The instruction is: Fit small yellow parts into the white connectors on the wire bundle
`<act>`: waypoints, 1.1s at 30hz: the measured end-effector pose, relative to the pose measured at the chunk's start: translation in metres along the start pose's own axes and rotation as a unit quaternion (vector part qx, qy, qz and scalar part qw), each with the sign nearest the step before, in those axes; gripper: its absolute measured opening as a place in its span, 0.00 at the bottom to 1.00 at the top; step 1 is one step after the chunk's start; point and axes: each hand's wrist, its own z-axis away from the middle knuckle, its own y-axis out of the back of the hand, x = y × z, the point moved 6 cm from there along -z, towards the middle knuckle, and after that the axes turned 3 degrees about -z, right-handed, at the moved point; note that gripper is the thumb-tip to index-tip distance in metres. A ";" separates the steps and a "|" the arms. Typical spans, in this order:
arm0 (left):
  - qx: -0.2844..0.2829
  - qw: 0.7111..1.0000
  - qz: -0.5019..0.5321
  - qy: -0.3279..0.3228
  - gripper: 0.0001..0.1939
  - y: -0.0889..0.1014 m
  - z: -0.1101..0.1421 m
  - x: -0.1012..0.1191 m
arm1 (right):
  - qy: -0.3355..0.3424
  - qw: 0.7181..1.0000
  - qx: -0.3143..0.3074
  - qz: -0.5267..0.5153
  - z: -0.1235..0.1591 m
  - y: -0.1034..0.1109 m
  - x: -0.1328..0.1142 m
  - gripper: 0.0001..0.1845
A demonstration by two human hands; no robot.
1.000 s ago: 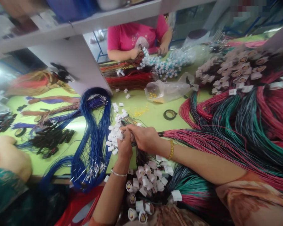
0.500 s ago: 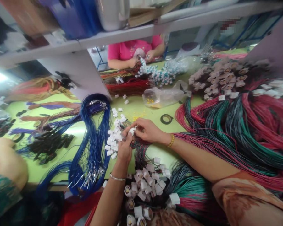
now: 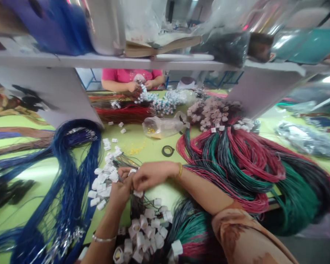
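My left hand [image 3: 120,189] and my right hand [image 3: 146,176] meet over the green table [image 3: 151,146], both pinching one small white connector [image 3: 132,171] with thin wires hanging from it. A heap of loose white connectors [image 3: 104,179] lies just left of my hands. Below them a bundle of wired white connectors [image 3: 145,229] rests near the table's front edge. Red and green wire bundles [image 3: 236,161] lie under and right of my right forearm.
Blue wire loops [image 3: 71,172] cover the left. A clear plastic bag [image 3: 162,126], a black tape ring [image 3: 168,150] and yellow bits lie behind my hands. A person in a pink top [image 3: 129,75] works opposite, under a grey shelf [image 3: 154,62].
The view has swung right and up, showing more of the shelf and right side. My hands have stayed together on the connector, now closer to the front edge.
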 end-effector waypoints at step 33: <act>-0.018 0.976 0.211 0.051 0.23 -0.002 0.003 -0.007 | -0.067 0.851 0.342 -0.394 0.006 0.011 0.029 0.04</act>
